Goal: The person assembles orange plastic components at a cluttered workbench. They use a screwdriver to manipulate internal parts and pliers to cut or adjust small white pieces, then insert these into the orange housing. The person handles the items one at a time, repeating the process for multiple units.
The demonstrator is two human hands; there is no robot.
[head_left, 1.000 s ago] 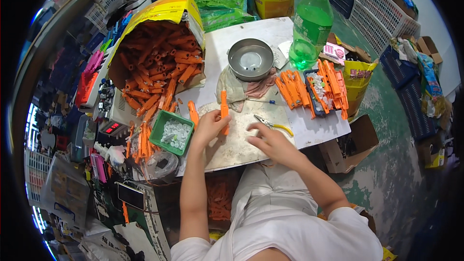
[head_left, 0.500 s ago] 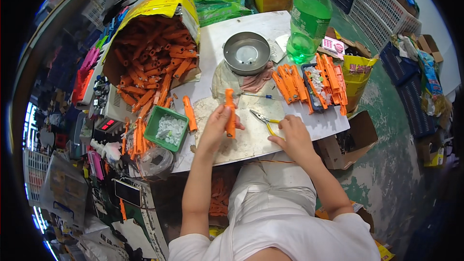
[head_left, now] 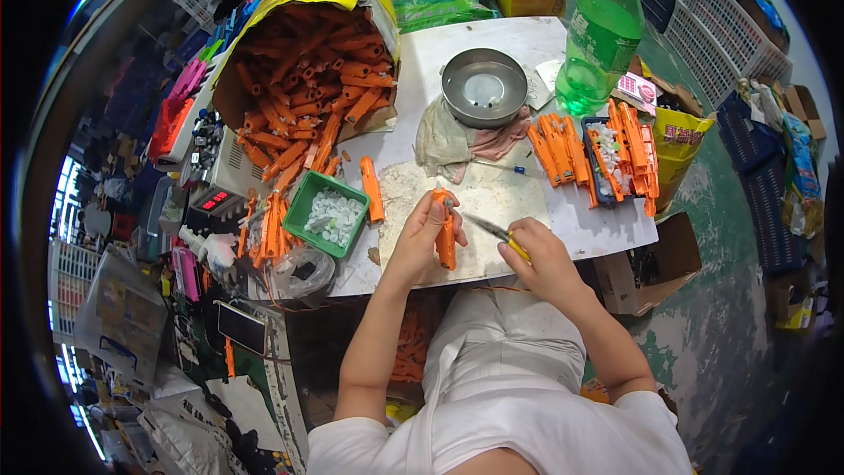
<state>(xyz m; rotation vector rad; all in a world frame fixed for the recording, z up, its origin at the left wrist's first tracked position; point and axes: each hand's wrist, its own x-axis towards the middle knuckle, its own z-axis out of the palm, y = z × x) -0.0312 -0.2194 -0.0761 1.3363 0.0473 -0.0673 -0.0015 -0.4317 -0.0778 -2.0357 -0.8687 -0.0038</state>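
A yellow sack (head_left: 308,62) spills orange plastic tubes, a green tray (head_left: 327,214) holds small white parts, while the left hand (head_left: 422,233) grips an orange tube (head_left: 446,230) over the table (head_left: 466,44) and the right hand (head_left: 538,255) clasps tweezers (head_left: 485,227).

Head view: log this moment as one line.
left hand: holds orange plastic part upright | right hand: holds tweezers, tip toward part | nearby: green tray of white pieces
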